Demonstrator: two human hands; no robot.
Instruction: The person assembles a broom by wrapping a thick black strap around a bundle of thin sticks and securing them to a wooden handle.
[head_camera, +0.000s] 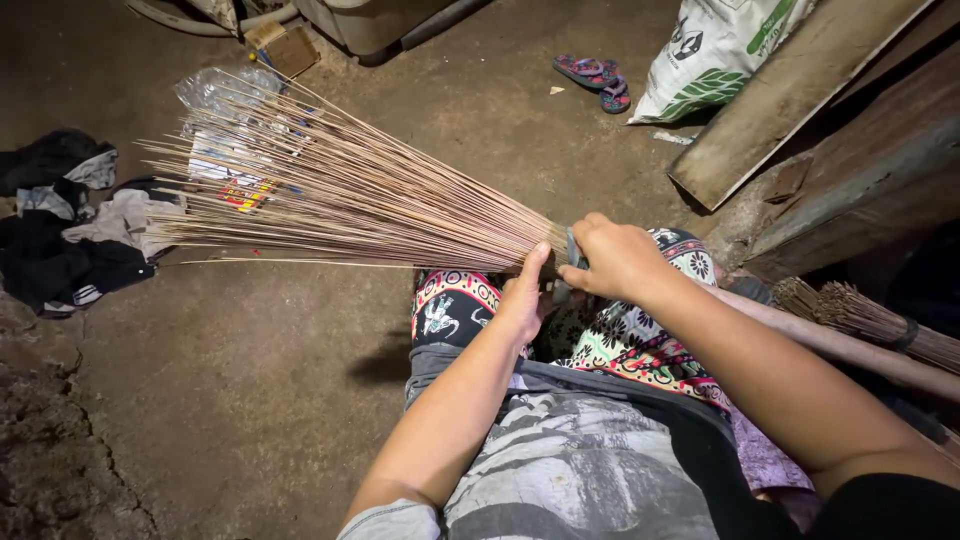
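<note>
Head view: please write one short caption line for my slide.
Seated person's left hand and right hand grip the narrow end of a fanned stick broom above a dirt floor.

**Warm light in the middle, dark at the edges**

I am seeing a warm light falling from near my head onto the fanned bundle of thin tan sticks (330, 190) and the brown packed-earth floor (250, 380). The corners are fading into darkness. A soft shadow is lying on the floor beside my knee. The frame is bending slightly at its edges, and the centre is staying sharp.
</note>
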